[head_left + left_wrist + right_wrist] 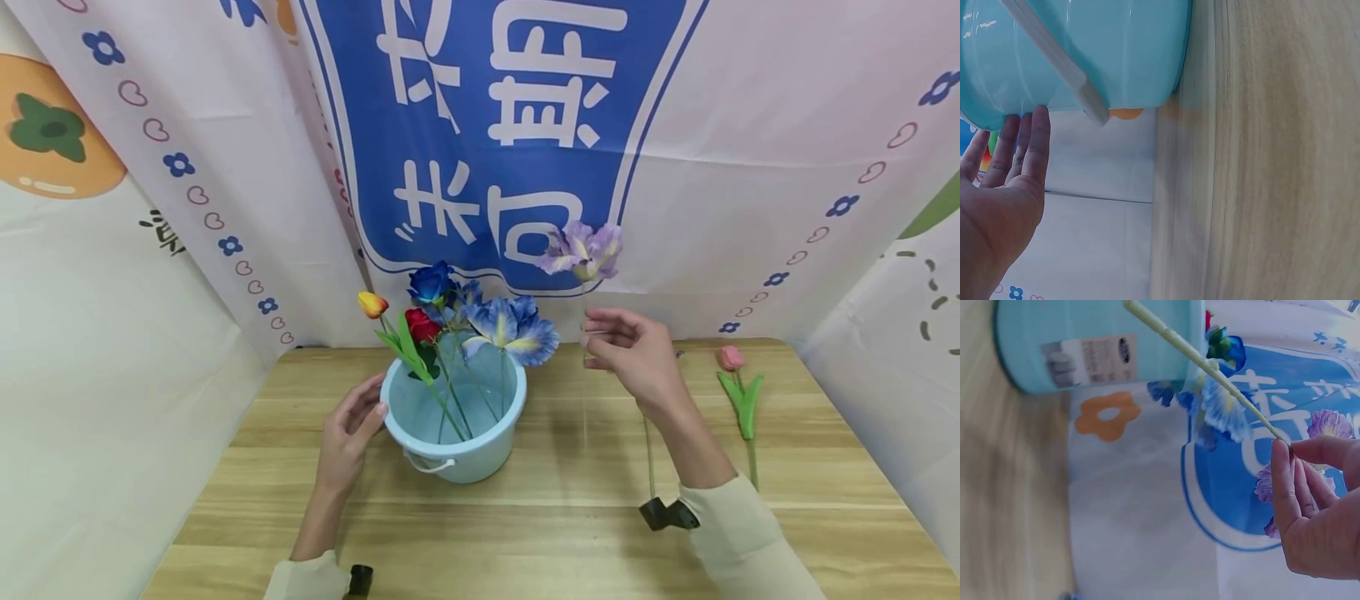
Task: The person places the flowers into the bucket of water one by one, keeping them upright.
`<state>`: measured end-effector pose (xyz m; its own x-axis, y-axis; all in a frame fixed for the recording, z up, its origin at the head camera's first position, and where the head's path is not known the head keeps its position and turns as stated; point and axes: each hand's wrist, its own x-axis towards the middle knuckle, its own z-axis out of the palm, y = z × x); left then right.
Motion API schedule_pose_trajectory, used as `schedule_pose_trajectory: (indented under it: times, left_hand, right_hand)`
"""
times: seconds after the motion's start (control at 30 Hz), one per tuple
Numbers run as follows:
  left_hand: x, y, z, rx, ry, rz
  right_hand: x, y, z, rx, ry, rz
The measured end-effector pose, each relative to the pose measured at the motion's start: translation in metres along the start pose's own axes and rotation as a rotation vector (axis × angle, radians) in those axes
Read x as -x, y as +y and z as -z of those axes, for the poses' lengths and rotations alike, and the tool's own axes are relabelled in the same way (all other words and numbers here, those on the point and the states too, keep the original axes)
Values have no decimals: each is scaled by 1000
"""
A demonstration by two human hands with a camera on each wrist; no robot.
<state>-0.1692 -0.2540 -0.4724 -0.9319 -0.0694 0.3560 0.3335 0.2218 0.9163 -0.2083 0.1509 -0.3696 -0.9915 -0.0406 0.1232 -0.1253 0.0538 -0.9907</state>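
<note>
My right hand point(637, 354) pinches the thin stem of an artificial purple iris point(581, 252) between thumb and fingertips. The flower is held upright, to the right of a light blue bucket point(480, 458); in the right wrist view its pale stem point(1179, 345) slants across the bucket. My left hand point(348, 442) is at the bucket's left side, its fairly straight fingers point(1036, 140) touching the wall near the rim. Inside the bucket stand a blue iris point(513, 329), a blue rose point(430, 283), a red rose point(422, 325) and a yellow-orange tulip point(372, 304).
A pink tulip point(731, 358) with green leaves lies on the wooden table point(570, 542) at the right. Another thin stem point(651, 458) lies beside my right forearm, partly hidden. Behind the table hangs a printed cloth point(712, 208). The bucket's white handle point(431, 467) hangs at its front.
</note>
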Motion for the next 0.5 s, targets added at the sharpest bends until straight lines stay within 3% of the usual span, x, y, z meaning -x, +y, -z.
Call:
schedule_pose_trajectory:
  times: [0.5]
  left_hand:
    - [0, 1, 1, 4, -19, 2]
  right_hand:
    - [-17, -23, -37, -65, -54, 82]
